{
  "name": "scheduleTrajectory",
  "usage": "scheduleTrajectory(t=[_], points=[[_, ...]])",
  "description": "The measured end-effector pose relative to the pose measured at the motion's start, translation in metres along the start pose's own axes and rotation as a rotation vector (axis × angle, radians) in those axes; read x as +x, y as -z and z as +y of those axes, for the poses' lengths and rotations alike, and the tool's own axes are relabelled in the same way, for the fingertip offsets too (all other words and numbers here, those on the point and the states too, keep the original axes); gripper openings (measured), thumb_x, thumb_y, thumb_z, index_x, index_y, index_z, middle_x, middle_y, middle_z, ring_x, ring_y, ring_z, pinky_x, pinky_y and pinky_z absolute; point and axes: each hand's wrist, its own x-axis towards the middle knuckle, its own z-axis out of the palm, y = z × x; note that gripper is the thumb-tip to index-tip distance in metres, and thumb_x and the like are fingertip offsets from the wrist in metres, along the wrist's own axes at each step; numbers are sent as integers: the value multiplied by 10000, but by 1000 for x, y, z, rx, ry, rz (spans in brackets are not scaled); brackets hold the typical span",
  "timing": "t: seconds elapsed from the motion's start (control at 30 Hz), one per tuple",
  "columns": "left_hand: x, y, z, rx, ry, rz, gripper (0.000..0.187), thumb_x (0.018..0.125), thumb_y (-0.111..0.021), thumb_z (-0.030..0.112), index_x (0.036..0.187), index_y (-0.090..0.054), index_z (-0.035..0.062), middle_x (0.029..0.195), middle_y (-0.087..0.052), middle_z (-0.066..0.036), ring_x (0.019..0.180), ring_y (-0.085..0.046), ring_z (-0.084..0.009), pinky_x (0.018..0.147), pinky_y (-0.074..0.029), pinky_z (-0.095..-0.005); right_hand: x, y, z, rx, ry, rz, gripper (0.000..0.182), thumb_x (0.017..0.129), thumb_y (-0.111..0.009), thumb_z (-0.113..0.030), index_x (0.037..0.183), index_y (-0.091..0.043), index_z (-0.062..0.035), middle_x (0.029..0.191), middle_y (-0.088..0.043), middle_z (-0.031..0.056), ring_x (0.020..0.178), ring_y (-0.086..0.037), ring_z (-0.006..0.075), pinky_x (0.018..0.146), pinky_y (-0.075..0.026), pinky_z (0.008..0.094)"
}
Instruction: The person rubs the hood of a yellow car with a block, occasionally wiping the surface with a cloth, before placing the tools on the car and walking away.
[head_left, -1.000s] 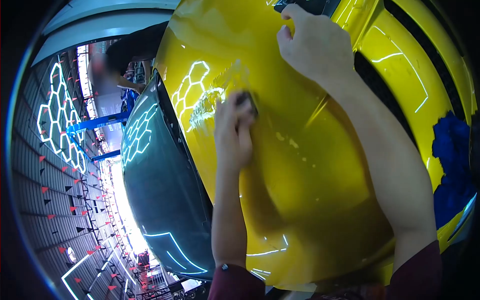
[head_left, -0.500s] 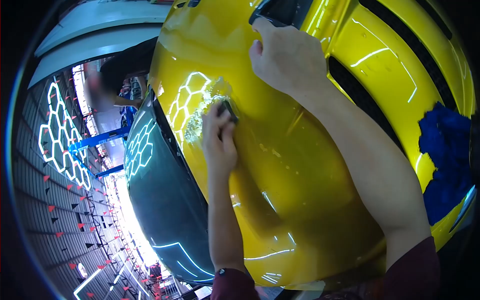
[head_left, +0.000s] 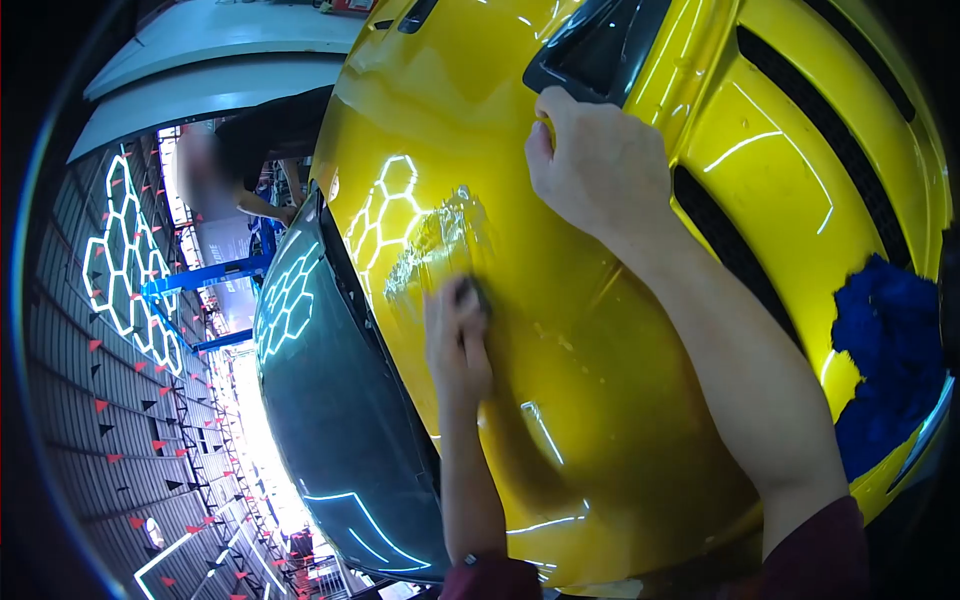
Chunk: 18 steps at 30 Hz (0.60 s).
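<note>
My left hand [head_left: 458, 345] is closed around a small dark squeegee [head_left: 472, 298], blurred by motion, against the glossy yellow car panel [head_left: 600, 370]. Just beyond it, a wrinkled, shiny patch of what looks like clear film [head_left: 440, 245] catches the light, with streaks running from it toward the squeegee. My right hand [head_left: 600, 165] is closed, knuckles up, over the panel beside the black vent opening [head_left: 590, 50]. Its fingertips are curled out of sight, so I cannot make out what they grip.
A crumpled blue cloth [head_left: 885, 360] lies on the yellow bodywork at right. Left of the panel is a dark windshield [head_left: 345, 400]. Another person [head_left: 265, 140] leans in at upper left, near a blue lift arm [head_left: 215, 275]. Black slots [head_left: 735, 240] cut the bodywork.
My left hand and the squeegee have moved down toward me, off the wrinkled patch, which now shows more fully. My right hand sits slightly lower and farther right in view.
</note>
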Motion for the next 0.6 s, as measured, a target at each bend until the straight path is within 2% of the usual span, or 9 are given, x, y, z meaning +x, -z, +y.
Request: scheduleTrajectory(t=[0.1, 0.2, 0.27, 0.3, 0.4, 0.47, 0.53, 0.6], points=[[-56, 12, 23, 22, -30, 39, 242, 978, -577, -10, 1214, -631, 10, 1393, -634, -231, 1265, -618, -383, 1098, -442, -476, 1, 2, -2, 34, -2, -35, 203, 906, -631, -206, 976, -689, -25, 773, -740, 196, 708, -741, 381, 655, -595, 487], [18, 3, -24, 89, -76, 3, 254, 989, -582, 16, 1237, -635, 14, 1388, -638, -229, 1279, -610, -389, 1145, -411, -488, 0, 4, -2, 7, 18, -35, 206, 909, -630, -211, 977, -687, -25, 777, -741, 189, 711, -743, 376, 653, -595, 489], [68, -8, -29, -109, 122, 53, 248, 992, -572, 22, 1229, -644, 12, 1388, -638, -236, 1308, -594, -400, 1216, -327, -529, 1, 5, 0, -10, 16, -29, 205, 909, -633, -213, 972, -687, -26, 781, -742, 188, 713, -744, 373, 651, -595, 490], [66, -8, -28, -188, 159, 59, 228, 999, -574, 29, 1213, -650, 4, 1391, -636, -238, 1315, -594, -391, 1225, -320, -505, 0, 4, -1, -12, 23, -39, 205, 908, -635, -214, 970, -688, -27, 783, -743, 187, 715, -744, 371, 650, -595, 490], [-16, 5, -17, 63, 26, 54, 217, 1002, -583, 26, 1206, -651, -11, 1407, -624, -241, 1307, -600, -368, 1170, -389, -432, 2, 6, -4, -27, -14, -60, 199, 908, -637, -214, 966, -690, -32, 780, -742, 185, 718, -743, 371, 655, -593, 491], [-42, 13, -6, 98, 11, 67, 206, 969, -610, 1, 1171, -649, -10, 1391, -634, -216, 1241, -619, -384, 1106, -428, -455, 2, 7, -6, -8, -21, -70, 200, 910, -636, -217, 968, -690, -33, 778, -740, 185, 719, -742, 372, 662, -592, 491], [-30, 8, -7, 72, 37, 81, 211, 949, -620, -15, 1158, -649, -10, 1373, -642, -205, 1208, -629, -391, 1081, -443, -476, -2, 6, -3, -1, -5, -77, 200, 911, -636, -217, 969, -689, -32, 776, -739, 186, 718, -740, 374, 664, -591, 491], [38, -3, -31, 1, 72, 89, 228, 942, -611, -22, 1166, -651, -12, 1355, -651, -207, 1209, -630, -389, 1097, -434, -496, -1, 4, -1, 10, 16, -56, 200, 911, -635, -215, 967, -688, -31, 775, -738, 186, 716, -738, 376, 661, -590, 491]])
